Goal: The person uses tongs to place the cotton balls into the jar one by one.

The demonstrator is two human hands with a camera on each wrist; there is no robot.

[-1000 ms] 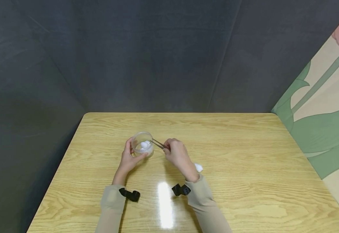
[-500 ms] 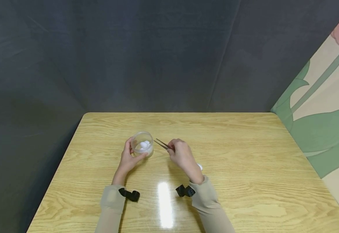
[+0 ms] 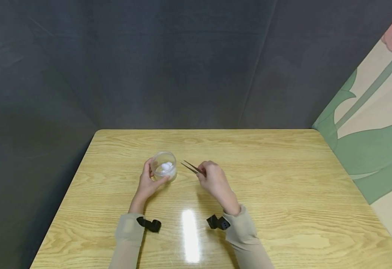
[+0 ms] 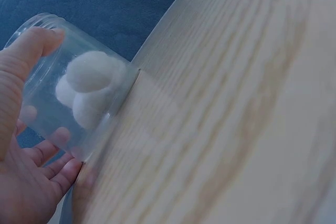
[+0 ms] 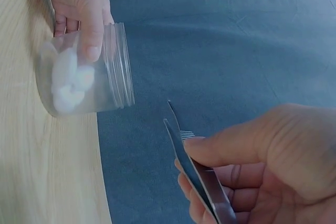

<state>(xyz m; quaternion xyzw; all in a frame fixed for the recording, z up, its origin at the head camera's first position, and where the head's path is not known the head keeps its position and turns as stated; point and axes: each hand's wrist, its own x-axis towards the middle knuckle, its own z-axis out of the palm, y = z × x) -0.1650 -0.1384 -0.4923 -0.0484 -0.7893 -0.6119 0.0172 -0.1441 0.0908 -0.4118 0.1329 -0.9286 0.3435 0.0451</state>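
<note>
My left hand (image 3: 148, 183) grips a clear plastic jar (image 4: 47, 98) with a threaded, lidless mouth, thumb on the near side and fingers behind. The jar stands on the table. Several white cotton balls (image 4: 92, 72) lie at its bottom, also visible through the wall in the right wrist view. To the right of the jar, my right hand (image 3: 214, 181) pinches a pair of metal tweezers (image 5: 202, 177) between thumb and fingers. The tweezer tips are spread, apart from the jar, with nothing between them.
A light wood-grain table (image 3: 283, 186) extends to the right of both hands, with a bright glare spot between the forearms. Dark cloth (image 3: 182, 67) hangs behind and to the left. A floral-patterned fabric (image 3: 377, 149) lies beyond the right edge.
My right hand has drawn the tweezers away from the jar's mouth, to the right. The white piece beside the right wrist is now hidden behind it. The left hand and jar stay put.
</note>
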